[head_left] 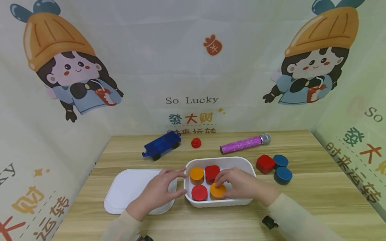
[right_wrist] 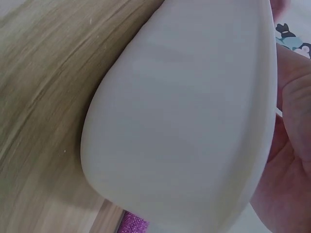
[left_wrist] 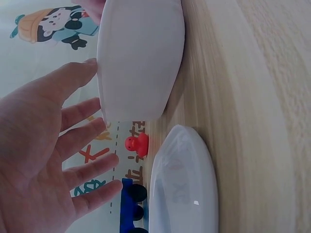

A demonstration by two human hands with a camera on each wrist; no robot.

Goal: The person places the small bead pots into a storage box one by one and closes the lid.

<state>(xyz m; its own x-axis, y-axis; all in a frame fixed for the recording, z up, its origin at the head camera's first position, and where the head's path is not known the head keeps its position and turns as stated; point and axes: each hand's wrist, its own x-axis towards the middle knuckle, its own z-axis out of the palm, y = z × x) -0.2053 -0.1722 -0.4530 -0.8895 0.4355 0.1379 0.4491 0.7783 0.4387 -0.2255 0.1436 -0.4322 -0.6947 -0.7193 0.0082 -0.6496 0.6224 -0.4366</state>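
Observation:
A white plastic box (head_left: 218, 203) stands in the middle of the table. Inside it are two orange round blocks, one at the back left (head_left: 196, 174) and one at the front (head_left: 217, 190), a red round block (head_left: 199, 193) and a red squarish block (head_left: 212, 174). My right hand (head_left: 239, 184) reaches over the box's right part and pinches the front orange block between thumb and fingers; in the right wrist view the box wall hides the fingertips. My left hand (head_left: 158, 190), fingers spread, has its fingertips at the box's left rim, as the left wrist view also shows.
Left of the box lies a white lid (head_left: 129, 190), partly under my left hand. Behind stand a blue toy wagon (head_left: 162, 145), a small red toy duck (head_left: 196, 143) and a glittery purple microphone (head_left: 244, 144). To the right sit a red block (head_left: 265, 164) and two blue round blocks (head_left: 283, 175).

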